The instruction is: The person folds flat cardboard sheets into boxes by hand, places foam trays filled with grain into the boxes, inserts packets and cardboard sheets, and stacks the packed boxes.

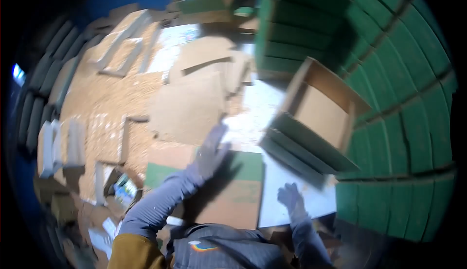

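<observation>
My left hand (210, 153), in a pale glove and blurred, is stretched out over a cardboard box (233, 198) with a green band; whether it touches the box cannot be told. Its fingers look straight and hold nothing. My right hand (293, 202), also gloved, has its fingers apart over the white surface (318, 201), just right of that box. Beyond it an open-topped cardboard box (323, 116) with green outer sides sits tilted, its inside showing bare brown board. What supports this box cannot be made out.
Green boxes (389, 137) are stacked as a wall on the right. Flat cardboard sheets (187, 106) lie ahead, with grainy tan material (109, 108) to their left. Cardboard strips (121, 50) rest on it. Another open box (206, 6) stands at the back.
</observation>
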Demonstrator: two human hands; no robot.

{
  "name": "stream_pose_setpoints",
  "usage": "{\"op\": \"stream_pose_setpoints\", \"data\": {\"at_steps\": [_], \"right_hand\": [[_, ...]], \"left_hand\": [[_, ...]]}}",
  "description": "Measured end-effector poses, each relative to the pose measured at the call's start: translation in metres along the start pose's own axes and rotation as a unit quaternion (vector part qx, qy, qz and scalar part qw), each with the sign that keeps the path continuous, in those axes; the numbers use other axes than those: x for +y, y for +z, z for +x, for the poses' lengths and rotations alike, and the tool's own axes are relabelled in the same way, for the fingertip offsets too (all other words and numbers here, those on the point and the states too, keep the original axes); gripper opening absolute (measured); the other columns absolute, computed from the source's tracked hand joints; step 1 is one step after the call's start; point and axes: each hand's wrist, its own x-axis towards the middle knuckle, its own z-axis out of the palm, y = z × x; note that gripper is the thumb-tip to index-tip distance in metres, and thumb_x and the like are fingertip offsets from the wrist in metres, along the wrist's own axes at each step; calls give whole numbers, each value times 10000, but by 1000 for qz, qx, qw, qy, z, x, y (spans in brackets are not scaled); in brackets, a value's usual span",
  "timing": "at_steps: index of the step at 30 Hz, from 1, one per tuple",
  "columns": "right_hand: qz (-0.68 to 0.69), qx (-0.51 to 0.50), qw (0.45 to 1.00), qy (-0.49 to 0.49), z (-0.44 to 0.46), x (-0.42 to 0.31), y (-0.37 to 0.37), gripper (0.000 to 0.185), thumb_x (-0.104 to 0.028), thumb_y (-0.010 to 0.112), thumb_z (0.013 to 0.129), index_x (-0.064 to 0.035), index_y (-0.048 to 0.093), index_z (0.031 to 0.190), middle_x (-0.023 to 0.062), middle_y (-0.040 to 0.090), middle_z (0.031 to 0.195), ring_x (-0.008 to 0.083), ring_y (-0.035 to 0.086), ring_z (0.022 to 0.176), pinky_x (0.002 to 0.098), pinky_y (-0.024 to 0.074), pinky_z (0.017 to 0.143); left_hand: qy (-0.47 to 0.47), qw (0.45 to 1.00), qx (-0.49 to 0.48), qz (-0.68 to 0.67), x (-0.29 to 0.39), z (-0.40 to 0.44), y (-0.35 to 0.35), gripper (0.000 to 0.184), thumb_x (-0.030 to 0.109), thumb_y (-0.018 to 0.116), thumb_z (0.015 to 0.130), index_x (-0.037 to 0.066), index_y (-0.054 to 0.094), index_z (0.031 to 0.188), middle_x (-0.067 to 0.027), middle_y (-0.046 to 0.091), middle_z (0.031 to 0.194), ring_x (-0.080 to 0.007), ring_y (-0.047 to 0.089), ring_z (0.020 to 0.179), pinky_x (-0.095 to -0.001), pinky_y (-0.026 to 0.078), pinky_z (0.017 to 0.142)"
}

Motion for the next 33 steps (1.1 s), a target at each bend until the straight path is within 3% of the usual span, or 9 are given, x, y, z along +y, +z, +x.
{"op": "stream_pose_setpoints", "data": {"at_steps": [11,14,17,24,27,28,29,31,33], "right_hand": [[-53,-158,986,-19,-29,72,207,804,-684,359,949,-39,399,1427,140,571,1300,276,610,1113,403,532,927],[-137,-154,978,-3,-53,76,231,679,-558,429,995,-49,385,1443,134,567,1299,243,602,1119,361,510,940],[-343,-80,901,-255,-65,94,237,520,-288,536,991,-43,411,1432,115,577,1249,187,594,1066,308,494,896],[-233,65,952,-189,-134,28,262,465,-68,617,888,-15,535,1342,12,599,843,78,565,714,229,475,622],[-520,54,831,-190,-145,-33,258,424,-113,642,896,-25,570,1305,98,665,968,172,639,806,288,517,708],[-643,82,602,-467,-141,-42,244,376,-157,645,912,-42,600,1267,172,663,1116,302,651,987,373,519,843],[-637,110,559,-519,-194,-59,298,350,-164,643,912,-63,618,1246,188,642,1173,365,602,1102,420,483,946],[-616,-18,515,-596,-243,-67,360,378,-177,657,895,-91,613,1260,166,625,1236,323,588,1163,440,460,994],[-708,-57,381,-592,-230,-44,377,541,-223,670,876,-112,505,1379,114,537,1376,308,452,1316,498,256,1156]], "left_hand": [[-56,938,-105,326,-82,-235,-146,761,496,595,896,-31,394,1406,-288,363,1451,-444,329,1361,-583,203,1148],[-64,943,-97,311,-107,-242,-171,774,519,582,898,-27,390,1412,-277,359,1458,-431,321,1371,-588,192,1150],[-49,945,-89,311,-113,-242,-175,781,536,576,897,-20,393,1414,-268,362,1462,-424,307,1384,-585,177,1158],[129,930,-175,298,-72,-244,-217,588,316,560,914,27,426,1408,-224,415,1441,-388,410,1334,-520,272,1150],[143,923,-189,304,-22,-224,-269,413,128,533,881,70,525,1290,-131,578,1272,-284,585,1160,-391,498,959],[121,923,-202,303,3,-207,-293,370,140,555,871,87,562,1237,-95,628,1199,-251,633,1084,-366,541,884],[110,918,-215,314,24,-191,-313,328,159,575,875,107,586,1198,-72,657,1115,-234,657,995,-351,551,831],[110,930,-176,305,44,-164,-333,178,197,573,900,124,594,1061,-75,649,795,-228,693,770,-394,560,661],[3,946,-283,159,50,-125,-349,318,319,641,909,106,671,1143,-140,703,937,-230,701,841,-362,549,758]]}}
